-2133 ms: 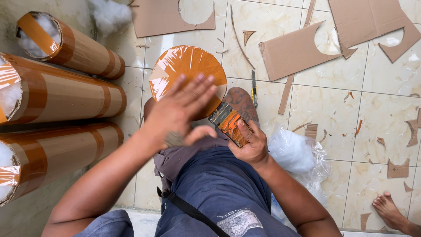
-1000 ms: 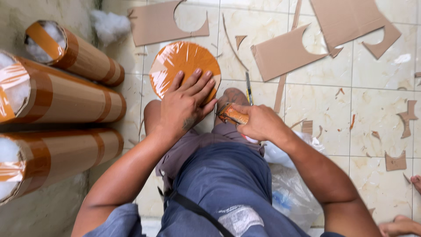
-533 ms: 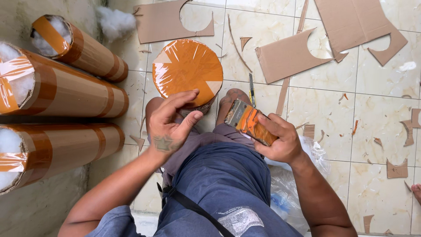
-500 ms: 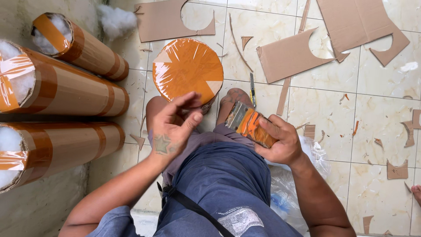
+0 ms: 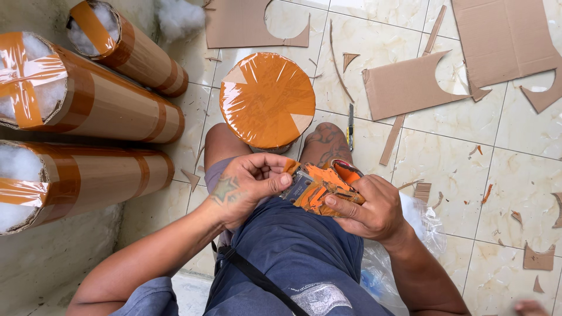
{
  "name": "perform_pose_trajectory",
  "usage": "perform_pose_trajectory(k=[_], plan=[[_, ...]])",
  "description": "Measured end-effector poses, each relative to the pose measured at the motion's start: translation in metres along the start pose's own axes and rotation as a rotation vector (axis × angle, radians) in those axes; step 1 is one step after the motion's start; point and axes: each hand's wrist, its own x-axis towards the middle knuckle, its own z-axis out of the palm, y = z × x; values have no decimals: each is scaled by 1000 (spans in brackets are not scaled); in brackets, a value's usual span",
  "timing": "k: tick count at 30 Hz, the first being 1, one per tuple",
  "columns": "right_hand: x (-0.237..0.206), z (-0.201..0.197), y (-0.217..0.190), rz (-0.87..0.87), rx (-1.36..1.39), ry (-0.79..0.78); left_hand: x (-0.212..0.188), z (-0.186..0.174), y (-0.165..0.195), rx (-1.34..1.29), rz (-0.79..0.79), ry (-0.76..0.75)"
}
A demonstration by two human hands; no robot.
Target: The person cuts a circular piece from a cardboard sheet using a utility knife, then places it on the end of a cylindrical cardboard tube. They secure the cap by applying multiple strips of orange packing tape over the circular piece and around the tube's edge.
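Orange plastic tape dispenser (image 5: 319, 188), scuffed and tape-smeared, held over the lap between both hands. Right hand (image 5: 369, 205) wrapped around its body, fingers curled shut on it; left hand (image 5: 249, 184) pinching the front end between thumb and forefinger. Just beyond the knees, an upright cardboard cylinder (image 5: 267, 99), round top sealed in glossy, wrinkled orange tape. Left of that, three long taped cardboard tubes (image 5: 111, 105) stuffed with white fluff. Cut cardboard sheets (image 5: 410, 85) and a utility knife (image 5: 350, 126) on the glossy tiled floor (image 5: 468, 152).

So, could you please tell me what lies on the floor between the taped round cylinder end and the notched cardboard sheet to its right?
In the head view, a utility knife and a thin curved cardboard strip lie there.
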Motion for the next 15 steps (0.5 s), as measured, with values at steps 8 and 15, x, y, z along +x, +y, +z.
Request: perform_pose_trajectory(k=[8,15], plan=[[11,9,-2,70,83,-4,17,-3,20,136,45,147],[6,8,10,226,178,-31,47,-47,77,352,167,294]])
